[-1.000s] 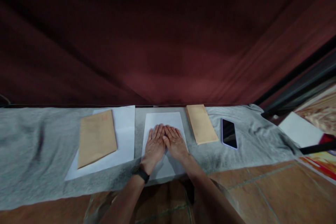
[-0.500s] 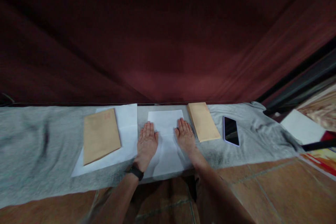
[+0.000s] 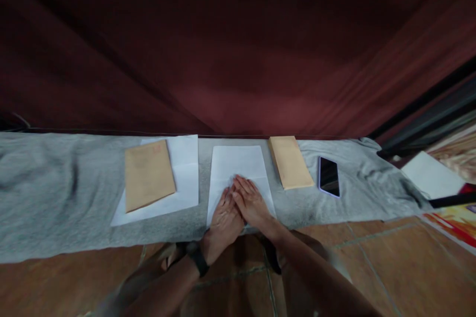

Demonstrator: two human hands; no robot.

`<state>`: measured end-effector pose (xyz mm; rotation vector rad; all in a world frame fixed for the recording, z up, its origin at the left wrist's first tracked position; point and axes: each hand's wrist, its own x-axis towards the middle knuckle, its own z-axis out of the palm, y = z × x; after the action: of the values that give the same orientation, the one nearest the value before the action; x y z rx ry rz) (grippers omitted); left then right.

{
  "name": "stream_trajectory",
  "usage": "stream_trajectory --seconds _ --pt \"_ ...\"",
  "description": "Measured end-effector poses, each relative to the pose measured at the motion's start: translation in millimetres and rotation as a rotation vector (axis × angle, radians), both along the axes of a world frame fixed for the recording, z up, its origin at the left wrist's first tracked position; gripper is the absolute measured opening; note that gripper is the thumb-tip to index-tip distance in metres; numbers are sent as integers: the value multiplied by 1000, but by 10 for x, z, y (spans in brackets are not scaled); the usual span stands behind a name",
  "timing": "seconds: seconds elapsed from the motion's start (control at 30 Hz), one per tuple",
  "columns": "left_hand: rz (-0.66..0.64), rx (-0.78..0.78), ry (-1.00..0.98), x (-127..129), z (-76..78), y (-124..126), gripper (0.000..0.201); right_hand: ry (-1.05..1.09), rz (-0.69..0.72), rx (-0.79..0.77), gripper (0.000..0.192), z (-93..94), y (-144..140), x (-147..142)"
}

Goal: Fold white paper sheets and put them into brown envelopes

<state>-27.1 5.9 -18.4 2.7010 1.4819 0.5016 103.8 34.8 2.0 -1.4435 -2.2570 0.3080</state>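
The left hand [image 3: 224, 220] and right hand [image 3: 253, 204] overlap on the creased white sheet [image 3: 238, 161], each grip flat, pinching nothing, seemingly to hold it smooth on the grey cloth [image 3: 44, 198] between a kraft envelope [image 3: 149, 176] and an envelope stack [image 3: 292, 164].

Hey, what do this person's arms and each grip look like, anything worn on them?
A dark, snug band, perhaps a watch, circles the left wrist; nothing shows on the right wrist. No sleeves show on the left forearm or right forearm. The left grip and right grip are ungloved; small rings can't be ruled out.
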Motion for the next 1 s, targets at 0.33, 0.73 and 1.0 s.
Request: stream_trajectory --seconds 0.33,0.73,1.0 --pt "249 -19 -14 -327 153 58 60 -199 -176 121 59 -89 -22 369" --pt "131 -22 -89 68 287 379 59 -214 -242 161 60 -174 7 368" --pt "179 -88 -11 499 242 1374 59 -175 -268 176 57 -214 40 364"
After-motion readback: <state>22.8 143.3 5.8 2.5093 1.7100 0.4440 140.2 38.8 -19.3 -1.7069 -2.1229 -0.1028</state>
